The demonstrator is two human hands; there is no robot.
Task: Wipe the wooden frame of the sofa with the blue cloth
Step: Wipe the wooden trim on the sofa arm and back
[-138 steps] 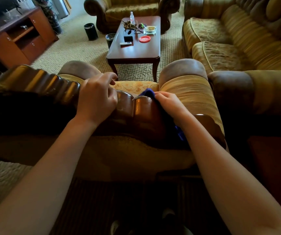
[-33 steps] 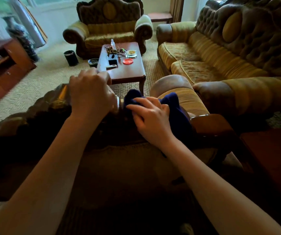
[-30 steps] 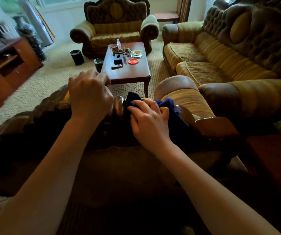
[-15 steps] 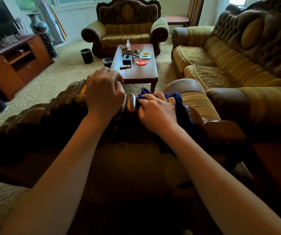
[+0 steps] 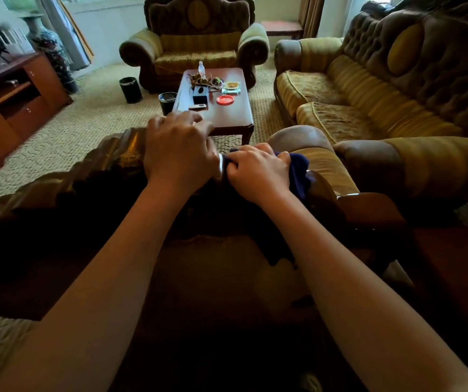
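Two hands meet on the carved top rail of the frame (image 5: 114, 162). Under the right hand (image 5: 255, 174) lies the cloth (image 5: 297, 168), bunched, its fingers curled round the fabric and pressing it onto the wood; loose cloth spills past the knuckles to that hand's outer side. Just beside it, almost touching, the left hand (image 5: 179, 151) grips the rail itself, fingers hooked over the far edge as a brace. Beyond the left hand the scalloped carving runs on, glossy and dark. Beyond the right hand stand the padded arm (image 5: 320, 154) and, farther out, a larger sofa (image 5: 368, 103). Ahead of both hands stands a table (image 5: 227, 114) carrying a bottle (image 5: 201, 69) and small items.

Risks, as judged from this view: the hands sit so close that a stroke toward the left would meet the bracing hand and leave the wood beneath it unwiped; the bunched cloth may ride over the grooves without reaching into them; the loose tail could snag on the carving.
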